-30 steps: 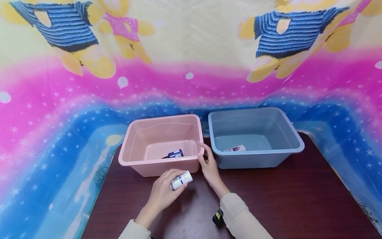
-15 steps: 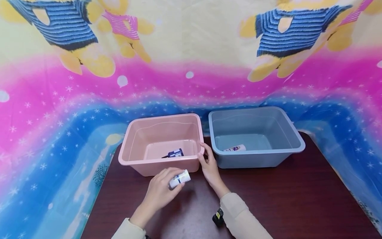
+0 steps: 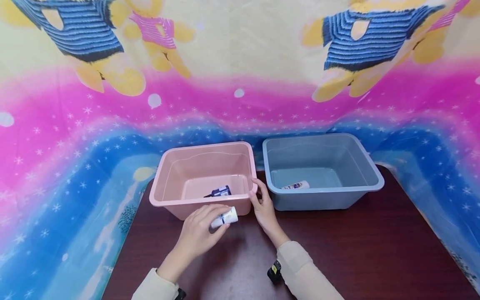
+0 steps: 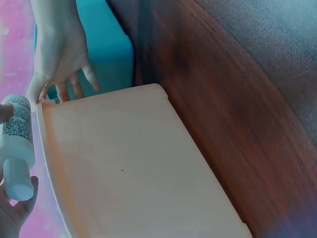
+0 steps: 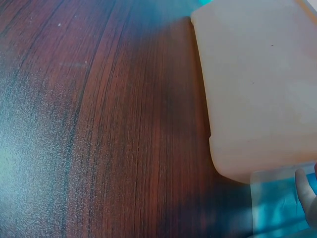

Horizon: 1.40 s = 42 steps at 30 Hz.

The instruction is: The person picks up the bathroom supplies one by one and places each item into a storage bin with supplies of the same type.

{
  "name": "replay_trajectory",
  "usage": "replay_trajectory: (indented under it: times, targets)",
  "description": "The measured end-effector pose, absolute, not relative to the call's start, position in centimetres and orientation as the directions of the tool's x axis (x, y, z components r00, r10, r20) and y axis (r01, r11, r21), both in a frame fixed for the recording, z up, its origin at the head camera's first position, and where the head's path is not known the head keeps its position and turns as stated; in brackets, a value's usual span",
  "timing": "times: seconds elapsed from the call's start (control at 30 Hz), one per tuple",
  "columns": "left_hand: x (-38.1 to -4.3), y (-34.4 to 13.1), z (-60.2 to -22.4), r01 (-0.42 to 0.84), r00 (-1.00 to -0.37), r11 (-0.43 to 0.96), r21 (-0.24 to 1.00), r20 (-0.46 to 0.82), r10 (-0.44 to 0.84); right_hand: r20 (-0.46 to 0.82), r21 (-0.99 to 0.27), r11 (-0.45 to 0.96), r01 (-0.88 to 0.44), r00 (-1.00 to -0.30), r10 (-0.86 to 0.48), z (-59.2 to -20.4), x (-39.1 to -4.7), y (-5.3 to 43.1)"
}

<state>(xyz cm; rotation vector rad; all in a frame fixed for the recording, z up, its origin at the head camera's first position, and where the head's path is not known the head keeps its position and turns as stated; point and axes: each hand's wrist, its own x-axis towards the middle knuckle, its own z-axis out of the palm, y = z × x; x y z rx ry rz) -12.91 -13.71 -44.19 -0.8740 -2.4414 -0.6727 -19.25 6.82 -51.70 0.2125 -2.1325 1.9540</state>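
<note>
My left hand point(image 3: 196, 230) holds a small white bottle point(image 3: 227, 216) with blue print, thumb on one side and fingers on the other. The bottle lies tilted in front of the pink basin point(image 3: 204, 146), overlapping its front wall in the head view. Fine print on the bottle's label point(image 4: 19, 121) shows in the left wrist view. At the basin's right front corner my right hand point(image 3: 264, 211) grips the rim between thumb and fingers. A dark blue bottle point(image 3: 221, 191) with a white label lies inside this basin, partly hidden by its front rim.
A blue-grey basin point(image 3: 322, 190) stands just right of the pink one, with a white tube-like container point(image 3: 296, 185) lying in it. Both basins rest on a dark brown table point(image 3: 356, 250). A printed cloth point(image 3: 232, 108) hangs behind and along the sides.
My left hand has moved slightly up and left with the white bottle, closer to the pink basin's front. The right hand has stayed at the basin's corner.
</note>
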Motion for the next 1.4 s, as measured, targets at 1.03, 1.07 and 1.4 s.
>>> replay_trajectory:
  times: [1.03, 1.07, 1.4]
  targets:
    - [-15.9, -14.6, -41.9, 0.641, -0.716, 0.677, 0.362, 0.602, 0.355, 0.247, -0.967, 0.073, -0.245, -0.969, 0.023, -48.4, -17.7, 6.9]
    - [-16.0, -14.6, -41.8, 0.639, -0.715, 0.677, 0.365, 0.605, 0.35, 0.256, -0.965, 0.072, -0.253, -0.966, 0.027, -48.4, -17.7, 6.9]
    - [-17.6, -13.9, -40.6, 0.591, -0.748, 0.68, 0.433, 0.609, 0.262, 0.274, -0.961, 0.058, -0.272, -0.961, 0.031, -48.6, -18.0, 6.8]
